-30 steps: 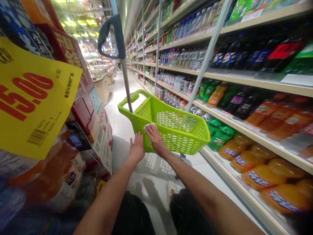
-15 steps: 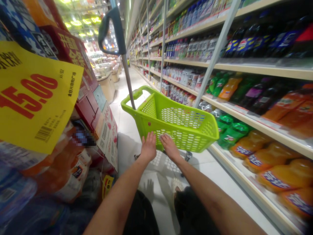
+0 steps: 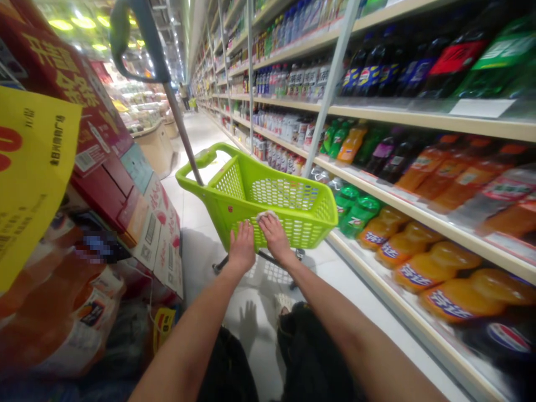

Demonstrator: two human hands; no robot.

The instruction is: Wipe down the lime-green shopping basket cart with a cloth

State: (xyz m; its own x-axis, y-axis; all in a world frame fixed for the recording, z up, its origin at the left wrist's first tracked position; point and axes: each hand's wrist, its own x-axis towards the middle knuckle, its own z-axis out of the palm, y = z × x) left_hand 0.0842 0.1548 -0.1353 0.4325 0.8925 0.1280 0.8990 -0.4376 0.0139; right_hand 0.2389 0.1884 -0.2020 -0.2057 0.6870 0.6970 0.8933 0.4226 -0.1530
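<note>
A lime-green wheeled shopping basket [image 3: 220, 218] with perforated sides stands in front of me. Its pull handle [image 3: 163, 67] rises at the upper left on a metal pole. Against the near side wall lies my left hand [image 3: 243, 245], its fingers stretched out and nothing held. My right hand [image 3: 274, 237] is closed on a small crumpled whitish cloth or tissue [image 3: 267, 215], pressed to the same wall a little below the rim. Part of the cloth is hidden under the fingers.
Shelves [image 3: 419, 117] of bottled drinks run along the right. Red cartons [image 3: 100, 145], a yellow price sign [image 3: 37, 167] and packed orange bottles [image 3: 54, 312] crowd the left. A tiled aisle [image 3: 188, 131] leads back to a distant person [image 3: 184, 95].
My right hand has slid up the basket's side toward the rim, showing more of the cloth. The basket and surroundings sit further left in my view. My left hand stays on the wall.
</note>
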